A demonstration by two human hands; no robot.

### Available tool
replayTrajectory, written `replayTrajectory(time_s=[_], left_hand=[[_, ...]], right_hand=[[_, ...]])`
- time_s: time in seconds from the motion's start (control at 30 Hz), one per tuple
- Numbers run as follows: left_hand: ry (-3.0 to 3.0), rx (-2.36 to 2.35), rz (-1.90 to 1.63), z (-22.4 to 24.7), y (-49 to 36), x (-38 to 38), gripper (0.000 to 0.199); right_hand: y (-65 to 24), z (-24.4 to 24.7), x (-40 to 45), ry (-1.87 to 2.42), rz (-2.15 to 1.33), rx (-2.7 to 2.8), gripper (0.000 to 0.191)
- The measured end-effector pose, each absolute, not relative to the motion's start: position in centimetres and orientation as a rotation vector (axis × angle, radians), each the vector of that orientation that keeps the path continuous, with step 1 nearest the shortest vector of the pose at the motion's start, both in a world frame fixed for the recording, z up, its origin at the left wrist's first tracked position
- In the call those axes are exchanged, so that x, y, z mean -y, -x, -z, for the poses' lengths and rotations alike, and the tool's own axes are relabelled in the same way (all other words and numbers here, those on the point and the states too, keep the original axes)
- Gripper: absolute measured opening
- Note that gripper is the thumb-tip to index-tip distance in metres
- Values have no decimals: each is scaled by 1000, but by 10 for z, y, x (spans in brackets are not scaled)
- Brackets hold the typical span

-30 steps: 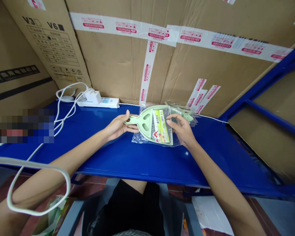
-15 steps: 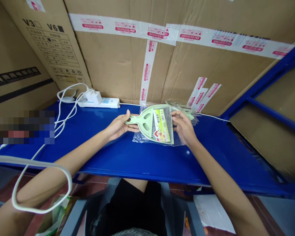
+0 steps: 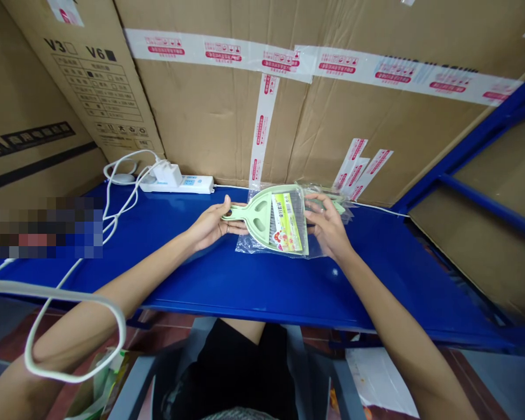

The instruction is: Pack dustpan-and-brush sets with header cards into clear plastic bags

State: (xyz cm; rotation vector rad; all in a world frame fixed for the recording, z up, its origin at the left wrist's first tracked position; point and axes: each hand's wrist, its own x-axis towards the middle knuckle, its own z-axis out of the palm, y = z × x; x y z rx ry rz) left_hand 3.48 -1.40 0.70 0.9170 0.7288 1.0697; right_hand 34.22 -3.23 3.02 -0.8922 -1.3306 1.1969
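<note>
A light green dustpan (image 3: 259, 217) with a small brush nested in it lies in a clear plastic bag (image 3: 246, 245), held above the blue table. A yellow-green printed label (image 3: 287, 223) covers its wide part. My left hand (image 3: 216, 224) is closed round the handle end, thumb on top and fingers beneath. On the other side, my right hand (image 3: 326, 224) grips the wide edge and the bag there, its fingertips partly hidden. Behind my right hand, another green item in clear plastic (image 3: 339, 205) rests at the back of the table, partly covered.
A white power strip (image 3: 196, 184) with a plugged-in adapter stands at the back left. White cables (image 3: 114, 216) run across the left side, one looping over my left forearm. Tall taped cardboard (image 3: 201, 116) backs the blue table (image 3: 254, 286); a blue metal frame (image 3: 472, 154) rises at right.
Both hands keep hold of the bagged dustpan set in almost the same place. The view has shifted very slightly.
</note>
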Motion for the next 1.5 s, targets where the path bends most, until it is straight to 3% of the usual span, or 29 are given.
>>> replayTrajectory(time_s=[0.1,0.3,0.63,0.87,0.93,1.1,1.2,1.33,1.4,1.5], left_hand=[[-917,-736,-1075,-8,-35,14,53],[-945,-730,-1058,-5,-36,15,50],[-927,-726,-1055,-2,-39,16,49],[-931,-729,-1073,-4,-39,16,51],[-919,-731,-1085,-5,-40,17,50],[-934,-718,-1089,-5,-44,23,51],[-966,-656,-1056,-7,-48,28,51],[-1080,-507,-960,-13,-50,32,63],[-1195,-527,-969,-15,-50,40,64],[-1374,-691,-1048,-17,-50,67,37]], right_hand=[[-343,-30,31,885,-1143,1335,49],[-345,-22,27,929,-991,1544,36],[-348,-10,19,990,-879,1703,62],[-347,-24,25,949,-1225,1336,38],[-346,-27,25,957,-1328,1175,51],[-337,-30,35,1031,-1354,1205,113],[-346,-39,40,962,-1219,1336,127],[-407,-84,14,956,-902,1371,106],[-447,-117,-16,1022,-755,1397,81],[-488,-157,-63,1101,-710,1483,47]])
